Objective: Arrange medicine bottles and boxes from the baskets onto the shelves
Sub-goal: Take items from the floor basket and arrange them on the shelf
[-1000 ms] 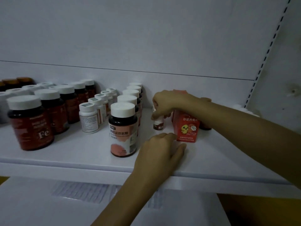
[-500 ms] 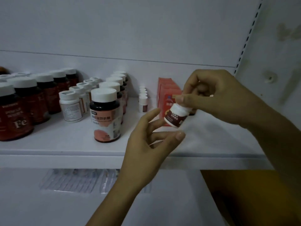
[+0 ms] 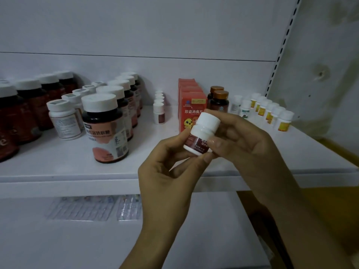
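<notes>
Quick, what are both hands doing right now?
Left hand: pinching the small white bottle near its base.
Right hand: holding the same bottle from the other side.

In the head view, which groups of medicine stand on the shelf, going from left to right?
Dark red bottles, white square-lidded bottles, pink-label bottles, small white bottles, red boxes, copper-capped bottles, green-label bottle, yellow-label bottles. The held bottle overlaps the boxes, so I omit it.
</notes>
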